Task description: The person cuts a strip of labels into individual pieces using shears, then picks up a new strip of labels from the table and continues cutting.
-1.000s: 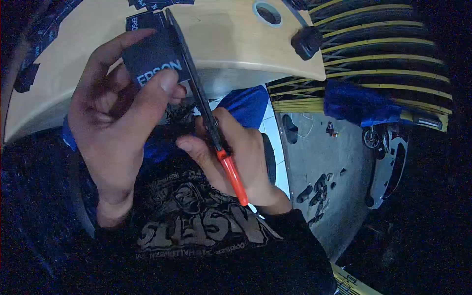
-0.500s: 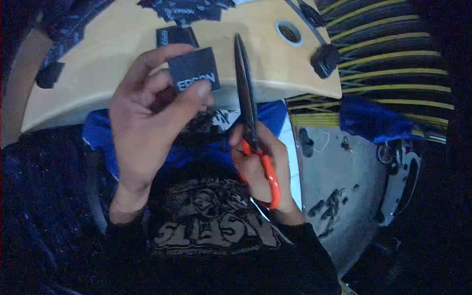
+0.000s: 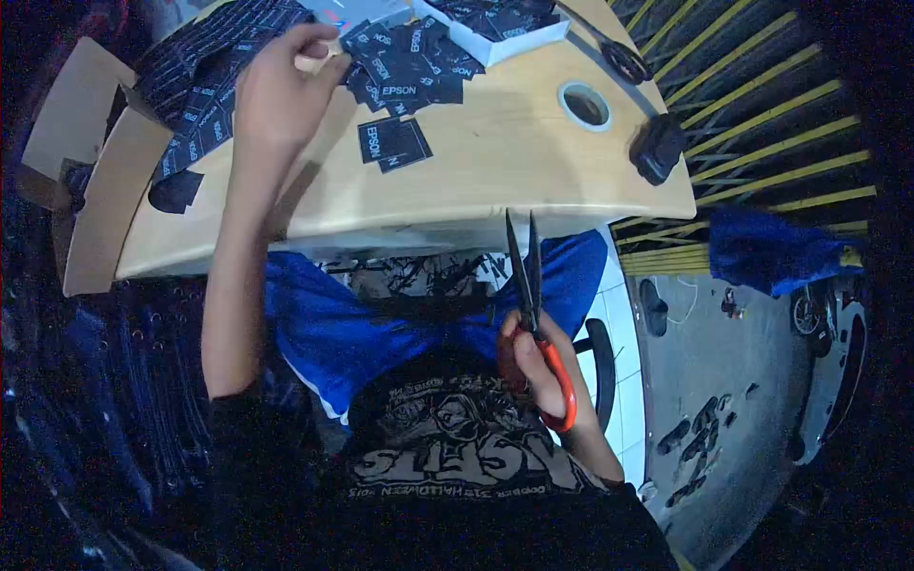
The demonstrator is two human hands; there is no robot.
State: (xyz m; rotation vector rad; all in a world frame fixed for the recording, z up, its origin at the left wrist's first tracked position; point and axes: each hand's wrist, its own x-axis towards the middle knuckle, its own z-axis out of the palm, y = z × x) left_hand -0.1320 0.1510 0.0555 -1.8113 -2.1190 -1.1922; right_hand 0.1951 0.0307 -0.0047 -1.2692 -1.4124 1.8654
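My left hand (image 3: 281,90) reaches over the far left part of the table, thumb and fingers apart, with nothing visible between them. It is beside a pile of black EPSON labels (image 3: 409,62). Two overlapping black labels (image 3: 393,143) lie nearer the table's front edge. Below that edge, over my lap, my right hand (image 3: 543,376) is wrapped round the orange handles of a pair of scissors (image 3: 529,276). The dark blades are slightly parted and point toward the table, with nothing between them.
Uncut black EPSON sheets (image 3: 205,105) spread along the table's left side, next to a cardboard box (image 3: 114,190). A tape roll (image 3: 584,106), a black object (image 3: 657,149) and other scissors (image 3: 624,62) lie at the right. A white box (image 3: 514,48) stands at the back.
My left hand has moved away to the far labels and no longer shows the black EPSON label it held. The scissors' blades have parted slightly. The view has shifted, showing more table.
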